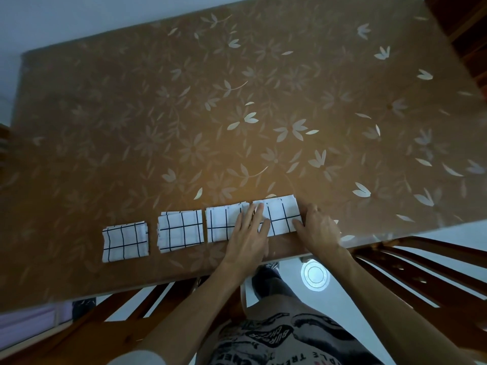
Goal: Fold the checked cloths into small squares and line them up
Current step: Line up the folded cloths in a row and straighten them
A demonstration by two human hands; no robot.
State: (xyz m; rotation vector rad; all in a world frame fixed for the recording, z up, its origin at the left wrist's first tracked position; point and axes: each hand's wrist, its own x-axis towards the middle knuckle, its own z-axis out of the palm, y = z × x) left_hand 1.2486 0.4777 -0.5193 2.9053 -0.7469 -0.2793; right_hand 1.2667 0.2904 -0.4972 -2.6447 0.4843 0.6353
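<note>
Several white cloths with dark checks lie folded in a row along the near edge of the table. From the left: one folded cloth (125, 241), a second (181, 231), a third (220, 223), and the rightmost (280, 216). My left hand (249, 233) lies flat, fingers spread, across the gap between the third and the rightmost cloth. At the rightmost cloth's right edge, my right hand (317, 227) has its fingers curled against the fabric. Both hands press on the cloth; neither lifts it.
The table (237, 101) carries a brown covering with a pale flower print. Wooden chair backs stand at the near left (137, 306) and the near right (421, 272). A round white object (315, 275) lies on the floor below the table edge.
</note>
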